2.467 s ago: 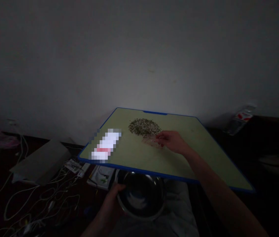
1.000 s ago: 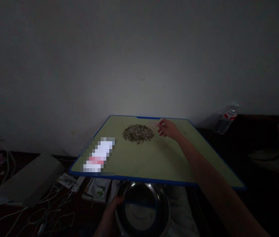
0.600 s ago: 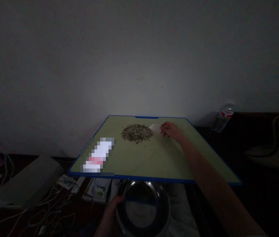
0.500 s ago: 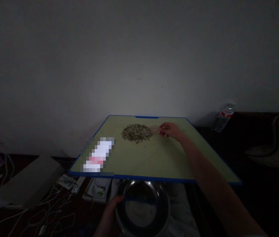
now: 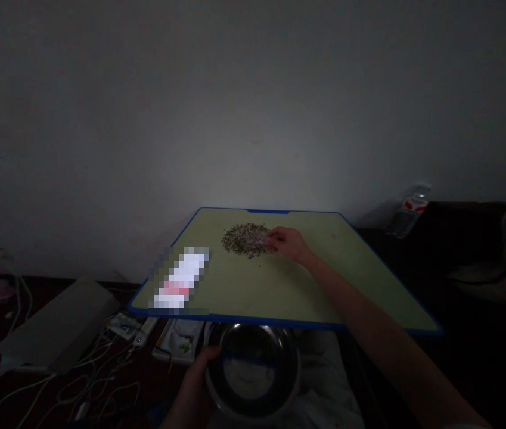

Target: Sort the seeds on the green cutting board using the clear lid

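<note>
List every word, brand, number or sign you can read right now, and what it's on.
No text is readable.
Clear plastic bottle with a red-and-white label: too small and blurred.
Bright white-and-pink rectangle on the board: pixelated.
White shallow box with a green patch: too dim to tell.
Yellow-green board with blue edging, shiny metal bowl: no lettering visible.

Desk [image 5: 244, 286]: pale green top, blue edge. Pile of small dark and light bits [image 5: 244, 240] spread near the far edge, left of middle. Pixelated bright rectangle [image 5: 181, 280] by the near left corner.
</note>
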The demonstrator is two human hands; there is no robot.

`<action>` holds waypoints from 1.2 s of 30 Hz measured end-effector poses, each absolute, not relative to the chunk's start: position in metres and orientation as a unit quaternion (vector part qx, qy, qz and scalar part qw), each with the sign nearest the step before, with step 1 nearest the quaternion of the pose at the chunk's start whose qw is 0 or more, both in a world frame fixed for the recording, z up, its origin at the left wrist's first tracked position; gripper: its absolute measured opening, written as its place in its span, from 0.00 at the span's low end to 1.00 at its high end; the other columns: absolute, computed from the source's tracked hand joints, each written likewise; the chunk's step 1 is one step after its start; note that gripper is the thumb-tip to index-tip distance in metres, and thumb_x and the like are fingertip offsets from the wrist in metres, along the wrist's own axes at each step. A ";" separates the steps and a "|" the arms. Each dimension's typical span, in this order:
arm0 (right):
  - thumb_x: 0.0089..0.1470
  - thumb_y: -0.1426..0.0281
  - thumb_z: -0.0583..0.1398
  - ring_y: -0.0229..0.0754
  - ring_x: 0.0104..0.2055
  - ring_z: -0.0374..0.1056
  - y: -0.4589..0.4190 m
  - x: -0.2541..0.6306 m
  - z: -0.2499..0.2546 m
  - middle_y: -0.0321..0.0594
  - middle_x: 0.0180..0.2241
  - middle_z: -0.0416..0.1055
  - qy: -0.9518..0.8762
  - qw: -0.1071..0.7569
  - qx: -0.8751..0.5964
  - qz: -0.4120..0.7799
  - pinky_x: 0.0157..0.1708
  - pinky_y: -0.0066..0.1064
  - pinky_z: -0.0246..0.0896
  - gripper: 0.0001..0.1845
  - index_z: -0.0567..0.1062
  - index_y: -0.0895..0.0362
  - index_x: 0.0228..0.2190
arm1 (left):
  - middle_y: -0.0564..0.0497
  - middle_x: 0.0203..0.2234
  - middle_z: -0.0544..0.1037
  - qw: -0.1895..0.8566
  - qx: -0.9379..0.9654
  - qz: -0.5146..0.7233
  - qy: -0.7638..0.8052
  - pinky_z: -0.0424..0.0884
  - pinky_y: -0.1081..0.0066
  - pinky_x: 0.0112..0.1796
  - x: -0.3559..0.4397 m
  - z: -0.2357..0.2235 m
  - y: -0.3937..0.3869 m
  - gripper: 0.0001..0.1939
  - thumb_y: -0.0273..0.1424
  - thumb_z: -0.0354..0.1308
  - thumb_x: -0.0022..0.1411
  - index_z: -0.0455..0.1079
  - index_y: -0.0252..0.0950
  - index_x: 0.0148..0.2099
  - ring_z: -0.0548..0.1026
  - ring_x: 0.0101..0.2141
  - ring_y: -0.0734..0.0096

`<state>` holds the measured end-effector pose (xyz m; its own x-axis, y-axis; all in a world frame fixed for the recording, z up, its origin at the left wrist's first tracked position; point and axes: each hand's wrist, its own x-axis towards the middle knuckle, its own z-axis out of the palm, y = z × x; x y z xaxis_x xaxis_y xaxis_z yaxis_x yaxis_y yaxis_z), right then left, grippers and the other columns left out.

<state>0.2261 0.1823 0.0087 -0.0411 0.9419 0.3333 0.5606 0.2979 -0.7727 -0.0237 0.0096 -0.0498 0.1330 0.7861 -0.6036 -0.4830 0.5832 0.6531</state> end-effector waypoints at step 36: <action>0.47 0.67 0.57 0.39 0.30 0.70 0.196 0.233 -0.004 0.38 0.30 0.75 -0.698 0.407 -0.568 0.157 0.32 0.29 0.64 0.11 0.77 0.54 0.33 | 0.48 0.18 0.78 0.748 0.146 0.426 0.488 0.66 0.69 0.29 -0.016 -0.035 0.006 0.09 0.29 0.54 0.48 0.74 0.31 0.23 0.75 0.24 0.63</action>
<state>0.2330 0.1960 -0.0041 -0.0232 0.9208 0.3892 0.6658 0.3047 -0.6811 -0.0161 0.0062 -0.0347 0.1608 0.7795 -0.6054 -0.4934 0.5947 0.6347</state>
